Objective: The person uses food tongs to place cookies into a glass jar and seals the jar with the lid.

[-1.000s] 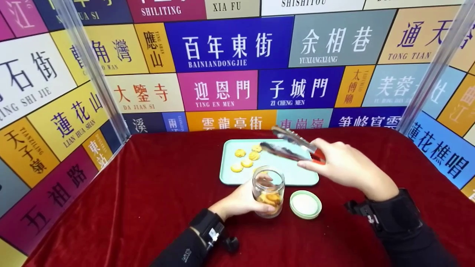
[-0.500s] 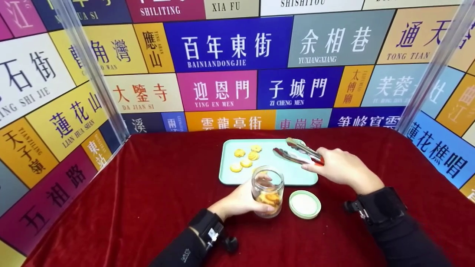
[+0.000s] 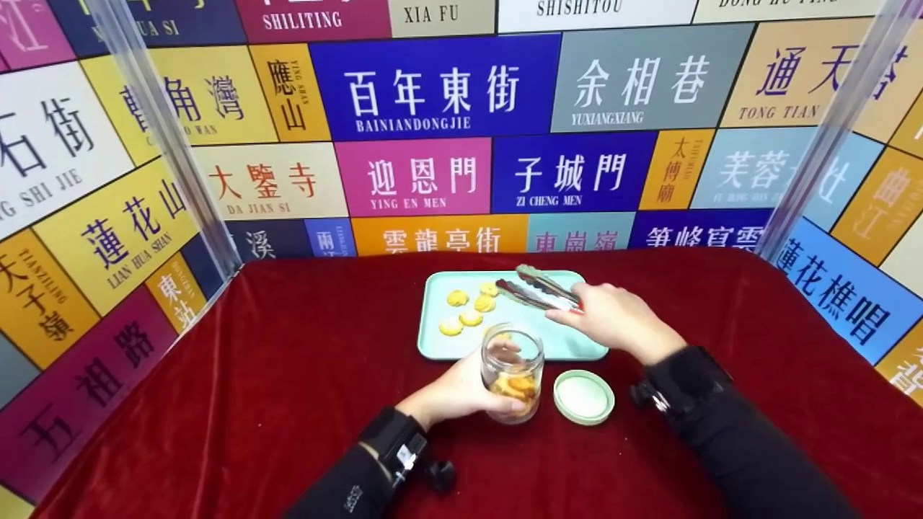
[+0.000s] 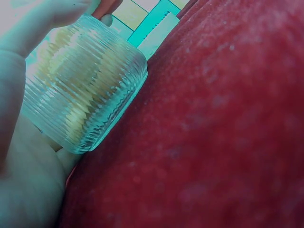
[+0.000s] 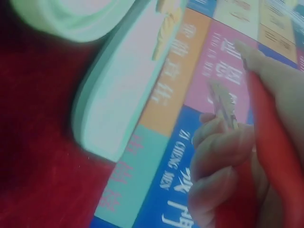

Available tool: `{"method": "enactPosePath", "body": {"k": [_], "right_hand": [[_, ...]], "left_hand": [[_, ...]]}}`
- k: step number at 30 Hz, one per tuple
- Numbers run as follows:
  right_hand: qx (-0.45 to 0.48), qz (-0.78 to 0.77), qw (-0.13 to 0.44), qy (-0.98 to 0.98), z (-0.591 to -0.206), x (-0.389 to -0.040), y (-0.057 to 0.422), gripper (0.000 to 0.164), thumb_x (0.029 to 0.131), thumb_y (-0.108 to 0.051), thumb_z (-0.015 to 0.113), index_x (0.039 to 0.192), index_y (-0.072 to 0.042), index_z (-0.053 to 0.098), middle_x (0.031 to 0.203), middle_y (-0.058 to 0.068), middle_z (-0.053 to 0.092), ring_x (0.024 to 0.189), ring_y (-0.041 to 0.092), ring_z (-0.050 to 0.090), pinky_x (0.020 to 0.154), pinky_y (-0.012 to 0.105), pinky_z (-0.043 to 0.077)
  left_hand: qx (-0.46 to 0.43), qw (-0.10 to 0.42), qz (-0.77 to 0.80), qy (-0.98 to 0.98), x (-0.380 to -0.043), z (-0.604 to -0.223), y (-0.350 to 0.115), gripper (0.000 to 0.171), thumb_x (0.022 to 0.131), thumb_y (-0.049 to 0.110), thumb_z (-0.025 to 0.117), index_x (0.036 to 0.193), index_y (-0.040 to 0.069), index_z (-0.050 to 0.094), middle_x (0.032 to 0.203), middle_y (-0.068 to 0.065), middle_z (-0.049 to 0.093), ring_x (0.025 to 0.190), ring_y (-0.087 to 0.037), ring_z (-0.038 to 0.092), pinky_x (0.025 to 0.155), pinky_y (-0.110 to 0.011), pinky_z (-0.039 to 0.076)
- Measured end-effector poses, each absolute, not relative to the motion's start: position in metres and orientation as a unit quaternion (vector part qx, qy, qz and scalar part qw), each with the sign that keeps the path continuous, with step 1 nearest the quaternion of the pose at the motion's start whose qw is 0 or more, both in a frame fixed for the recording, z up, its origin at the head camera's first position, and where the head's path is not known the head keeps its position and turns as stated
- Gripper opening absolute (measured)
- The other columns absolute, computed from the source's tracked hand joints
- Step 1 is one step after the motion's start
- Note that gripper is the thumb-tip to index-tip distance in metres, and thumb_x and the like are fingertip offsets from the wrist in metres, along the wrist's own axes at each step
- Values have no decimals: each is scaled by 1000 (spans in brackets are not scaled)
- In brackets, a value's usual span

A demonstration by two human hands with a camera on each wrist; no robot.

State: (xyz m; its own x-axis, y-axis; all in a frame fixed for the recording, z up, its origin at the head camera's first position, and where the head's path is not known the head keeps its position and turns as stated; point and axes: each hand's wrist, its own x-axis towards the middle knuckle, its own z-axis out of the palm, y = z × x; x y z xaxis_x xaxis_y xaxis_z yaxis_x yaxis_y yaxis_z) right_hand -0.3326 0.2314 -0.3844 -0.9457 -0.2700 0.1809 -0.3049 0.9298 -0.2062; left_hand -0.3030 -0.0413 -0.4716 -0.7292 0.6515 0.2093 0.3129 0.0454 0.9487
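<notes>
My left hand (image 3: 461, 389) grips a clear glass jar (image 3: 513, 371) that stands upright on the cloth with cookies (image 3: 518, 389) in its lower half. Ribbed glass (image 4: 85, 90) shows in the left wrist view, the thumb across it. In my right hand (image 3: 624, 321) is a pair of metal tongs (image 3: 539, 288) with red handles (image 5: 273, 147). The tong tips are apart with nothing between them, over the pale green tray (image 3: 588, 346). Several round yellow cookies (image 3: 471, 317) lie on the tray's left half, just left of the tongs.
A round pale green lid (image 3: 584, 398) lies right of the jar, in front of the tray. Dark red cloth (image 3: 288, 404) covers the table. Walls with coloured street-name panels (image 3: 433, 94) stand behind and at the sides, with clear posts (image 3: 180, 158) at the corners.
My right hand has first drawn back a little, then moved left with the tongs, whose tips are now close to the cookies on the tray. The left hand keeps its hold on the jar.
</notes>
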Motion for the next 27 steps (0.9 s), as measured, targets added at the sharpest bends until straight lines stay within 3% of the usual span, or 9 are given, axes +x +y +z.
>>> {"method": "enactPosePath", "body": {"k": [6,15,27], "right_hand": [[158,76,19,-984,-392,-353,205,60,100,-63,64,112,-5,66,94,14,71,91,38,69,82,56,56],[144,80,-7,-986,-392,-370,187,65,102,-60,63,130,-2,67,124,21,72,106,38,67,91,54,56],[140,50,-13,-989,-397,-379,171,63,100,-59,66,125,-1,70,123,21,72,112,40,68,94,54,57]], "left_hand": [[341,141,601,709,-303,-473,-42,83,80,8,90,148,-3,44,130,-1,69,120,-14,66,110,-30,49],[346,138,597,711,-305,-472,-42,83,80,10,90,148,-5,44,131,-1,67,121,-14,65,110,-30,49],[342,143,600,709,-304,-473,-41,82,79,10,90,147,1,46,131,-1,68,122,-14,65,110,-31,49]]}}
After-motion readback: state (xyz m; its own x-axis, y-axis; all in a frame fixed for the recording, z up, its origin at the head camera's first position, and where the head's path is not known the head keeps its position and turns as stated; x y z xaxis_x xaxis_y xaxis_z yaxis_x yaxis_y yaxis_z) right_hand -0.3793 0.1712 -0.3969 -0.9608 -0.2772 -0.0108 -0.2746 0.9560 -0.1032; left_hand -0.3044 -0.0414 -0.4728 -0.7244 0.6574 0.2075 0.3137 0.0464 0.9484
